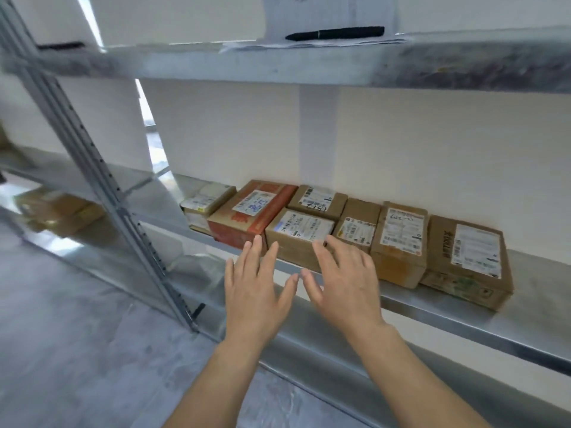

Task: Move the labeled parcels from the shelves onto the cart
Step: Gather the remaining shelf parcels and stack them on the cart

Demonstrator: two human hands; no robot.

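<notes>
My left grip and right grip cover parts of the front of the small brown parcel. I cannot read the fine print on any parcel label. The cartons at far left are a blur. The top edge cuts off the paper sheet.
</notes>
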